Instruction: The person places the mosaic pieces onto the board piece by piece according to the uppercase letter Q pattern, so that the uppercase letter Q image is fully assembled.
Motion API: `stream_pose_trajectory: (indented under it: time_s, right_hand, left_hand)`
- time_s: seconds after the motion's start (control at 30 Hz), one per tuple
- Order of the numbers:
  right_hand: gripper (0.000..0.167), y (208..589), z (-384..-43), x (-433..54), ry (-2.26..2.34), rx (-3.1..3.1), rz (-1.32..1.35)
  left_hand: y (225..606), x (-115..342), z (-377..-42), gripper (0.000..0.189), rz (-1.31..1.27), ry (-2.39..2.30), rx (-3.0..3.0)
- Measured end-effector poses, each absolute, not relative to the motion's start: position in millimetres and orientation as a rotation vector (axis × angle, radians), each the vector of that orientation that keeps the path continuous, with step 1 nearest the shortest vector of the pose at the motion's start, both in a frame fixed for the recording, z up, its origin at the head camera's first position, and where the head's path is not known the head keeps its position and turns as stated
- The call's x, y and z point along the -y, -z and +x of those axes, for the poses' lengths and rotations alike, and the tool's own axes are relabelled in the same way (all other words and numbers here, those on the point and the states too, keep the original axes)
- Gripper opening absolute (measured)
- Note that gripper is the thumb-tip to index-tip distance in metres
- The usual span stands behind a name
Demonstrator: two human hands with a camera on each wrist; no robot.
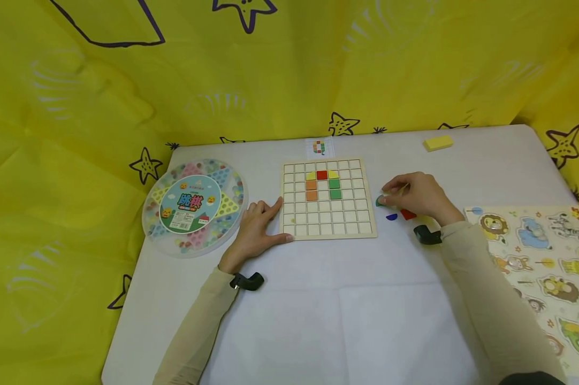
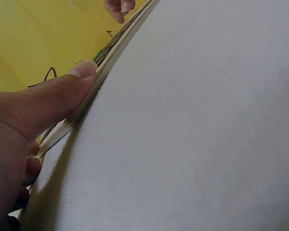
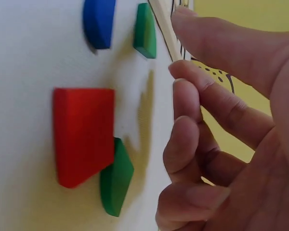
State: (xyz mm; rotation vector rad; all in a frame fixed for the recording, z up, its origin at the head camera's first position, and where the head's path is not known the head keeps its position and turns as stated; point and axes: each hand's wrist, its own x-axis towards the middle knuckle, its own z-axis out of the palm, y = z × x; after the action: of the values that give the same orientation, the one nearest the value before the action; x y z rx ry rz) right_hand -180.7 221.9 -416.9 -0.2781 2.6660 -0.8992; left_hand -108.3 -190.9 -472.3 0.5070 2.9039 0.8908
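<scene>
A wooden grid board point(image 1: 329, 219) lies mid-table. My left hand point(image 1: 257, 231) rests at its near left corner, thumb point(image 2: 82, 72) straight along the near edge and index finger on the left edge. On the board, a red square point(image 1: 321, 175) sits between two yellow corner pieces, above orange squares point(image 1: 311, 190) and green squares point(image 1: 335, 189). My right hand point(image 1: 417, 197) hovers right of the board, thumb and index finger apart, close to a rounded green piece point(image 3: 145, 31). Nearby lie a blue half-round piece point(image 3: 100, 24), a red block point(image 3: 84, 132) and another green piece point(image 3: 118, 180).
A small pattern card point(image 1: 319, 148) lies behind the board. On the left is a round Chinese checkers box point(image 1: 193, 206). An animal puzzle board point(image 1: 542, 272) lies under the right forearm's side, and a yellow block point(image 1: 437, 143) sits near the far edge. Yellow cloth hangs behind.
</scene>
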Motion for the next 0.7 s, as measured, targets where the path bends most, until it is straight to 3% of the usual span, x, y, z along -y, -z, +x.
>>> stream_pose_trajectory:
  time_s: [0.27,0.53,0.7]
  right_hand:
    - [0.046,425.8,-174.5,-214.9,0.829,-2.678,-0.286]
    - [0.033,427.0,-173.2,-211.5,0.839,-2.682,-0.377]
    - [0.037,424.5,-174.3,-214.6,0.851,-2.655,-0.408]
  left_hand:
    - [473.6,191.6,-107.9,0.103,0.491,-0.901,-2.893]
    - [472.9,191.4,-107.8,0.102,0.503,-0.889,-2.908]
    - [472.6,191.3,-108.6,0.103,0.518,-0.891,-2.909]
